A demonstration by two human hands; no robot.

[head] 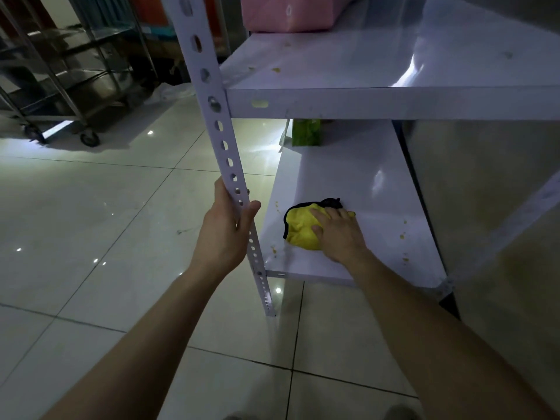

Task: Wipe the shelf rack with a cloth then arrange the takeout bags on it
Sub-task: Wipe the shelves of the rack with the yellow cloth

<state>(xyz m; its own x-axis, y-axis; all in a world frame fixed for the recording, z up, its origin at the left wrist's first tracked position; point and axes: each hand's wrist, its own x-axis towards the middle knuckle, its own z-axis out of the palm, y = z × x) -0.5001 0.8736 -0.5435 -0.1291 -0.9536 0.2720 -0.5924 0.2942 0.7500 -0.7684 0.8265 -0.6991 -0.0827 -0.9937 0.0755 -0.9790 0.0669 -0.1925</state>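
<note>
A white metal shelf rack stands before me, with a lower shelf (357, 177) and an upper shelf (378, 65). My left hand (225, 228) grips the rack's perforated front post (216, 116), thumb curled round it. My right hand (341, 233) presses flat on a bunched yellow cloth with a black edge (300, 230) near the front left of the lower shelf. Small brownish stains dot both shelves. A green bag (306, 132) stands at the back of the lower shelf. A pink bag (288, 12) sits on the upper shelf.
A steel wheeled trolley (60, 74) stands at the back left on the glossy tiled floor (91, 207). A crumpled white plastic bag (169, 92) lies on the floor behind the post. A pale panel or wall (491, 192) closes off the right side of the rack.
</note>
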